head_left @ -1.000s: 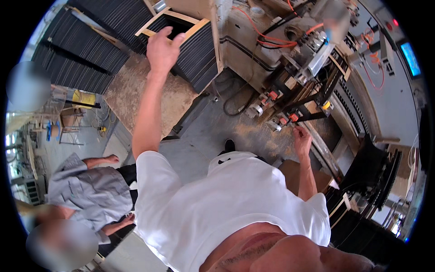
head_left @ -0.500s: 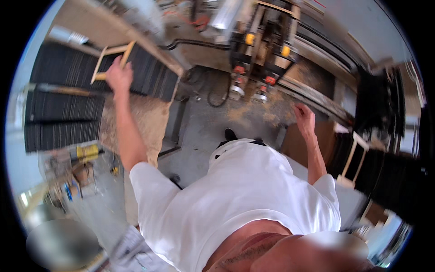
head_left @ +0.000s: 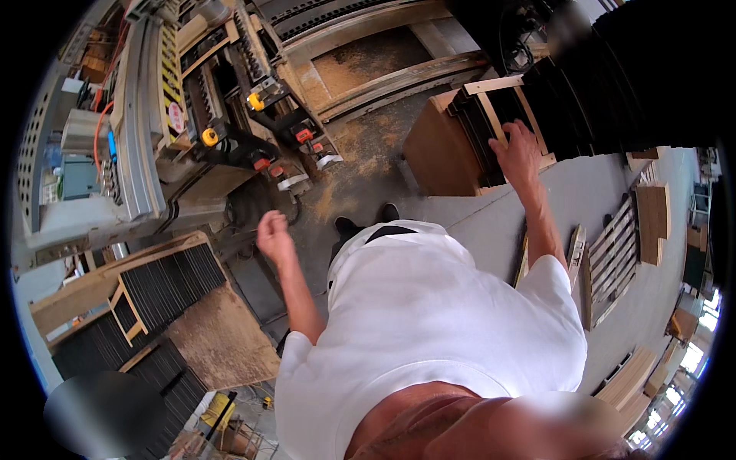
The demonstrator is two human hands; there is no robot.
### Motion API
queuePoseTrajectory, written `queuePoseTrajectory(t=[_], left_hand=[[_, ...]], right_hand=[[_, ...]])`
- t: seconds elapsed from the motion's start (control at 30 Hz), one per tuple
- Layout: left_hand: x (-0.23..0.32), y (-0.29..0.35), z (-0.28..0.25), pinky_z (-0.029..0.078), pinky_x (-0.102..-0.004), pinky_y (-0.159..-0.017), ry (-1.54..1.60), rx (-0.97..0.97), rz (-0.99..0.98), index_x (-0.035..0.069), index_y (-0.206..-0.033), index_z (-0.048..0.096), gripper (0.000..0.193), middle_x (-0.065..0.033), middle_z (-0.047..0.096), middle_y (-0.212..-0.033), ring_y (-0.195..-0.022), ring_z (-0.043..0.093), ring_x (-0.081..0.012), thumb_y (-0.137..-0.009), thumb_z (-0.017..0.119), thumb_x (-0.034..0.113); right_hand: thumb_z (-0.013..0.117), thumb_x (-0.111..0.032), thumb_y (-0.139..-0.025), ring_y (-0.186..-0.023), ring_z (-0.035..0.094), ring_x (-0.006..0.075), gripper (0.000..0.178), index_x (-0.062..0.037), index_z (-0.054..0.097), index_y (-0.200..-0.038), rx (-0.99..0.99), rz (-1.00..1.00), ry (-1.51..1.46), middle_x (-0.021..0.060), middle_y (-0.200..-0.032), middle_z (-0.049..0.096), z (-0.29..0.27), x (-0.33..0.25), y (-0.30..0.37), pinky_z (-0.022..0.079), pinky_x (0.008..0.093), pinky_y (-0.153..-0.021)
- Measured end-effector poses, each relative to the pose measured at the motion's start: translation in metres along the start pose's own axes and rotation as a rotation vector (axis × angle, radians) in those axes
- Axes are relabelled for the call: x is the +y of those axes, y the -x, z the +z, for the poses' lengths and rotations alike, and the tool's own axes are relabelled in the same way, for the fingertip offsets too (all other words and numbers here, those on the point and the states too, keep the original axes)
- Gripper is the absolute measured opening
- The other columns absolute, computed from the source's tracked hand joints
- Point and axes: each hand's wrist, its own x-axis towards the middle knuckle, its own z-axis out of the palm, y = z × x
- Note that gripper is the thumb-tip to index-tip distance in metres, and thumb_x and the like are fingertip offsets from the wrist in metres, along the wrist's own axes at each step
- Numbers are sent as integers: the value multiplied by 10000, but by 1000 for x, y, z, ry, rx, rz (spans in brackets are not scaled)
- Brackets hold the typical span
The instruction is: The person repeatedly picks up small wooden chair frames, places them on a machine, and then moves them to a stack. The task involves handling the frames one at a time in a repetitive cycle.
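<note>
On the right, a pale wooden frame point(head_left: 494, 84) rests on a stack of black slats point(head_left: 471, 126). My right hand point(head_left: 523, 157) grips one rail of it, thumb and fingers on either side. My left hand point(head_left: 274, 239) hangs in the air left of my body, fingers loosely curled, and nothing shows in it. Below and left of that hand, a second wooden frame point(head_left: 132, 307) lies on rows of black slats point(head_left: 176, 280) on a wooden bench point(head_left: 222, 330).
A machine point(head_left: 253, 146) with yellow knobs and red parts stands ahead on the left, sawdust point(head_left: 337, 184) on the floor beside it. A brown box-like stand point(head_left: 437, 149) supports the right stack. Behind it on the right are a slatted pallet point(head_left: 613, 253) and stacked boards point(head_left: 652, 222).
I have turned to the right. My left hand has let go of the frame on the left bench, which stays there. My right hand, empty before, has taken hold of the right-hand frame.
</note>
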Motion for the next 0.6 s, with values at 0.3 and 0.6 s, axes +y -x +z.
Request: queuePoseTrajectory(t=[0.3,0.6], left_hand=[[44,-101,97,513,-241,-774,-156,-279,84,-31,-1077,644,199,-62,673,-935,-869,639,-115,-930,644,103],[123,-312,165,527,-338,-916,334,-157,-240,-8,-1235,571,365,-127,629,-1169,-1043,636,-218,-947,630,208]], right_hand=[[708,-198,-859,-910,618,341,229,-45,632,-1012,29,159,-214,133,-914,672,27,6,12,495,438,-776],[671,-183,-899,-909,634,286,256,-75,656,-1130,137,298,-238,137,-953,664,16,-19,8,508,402,-790]])
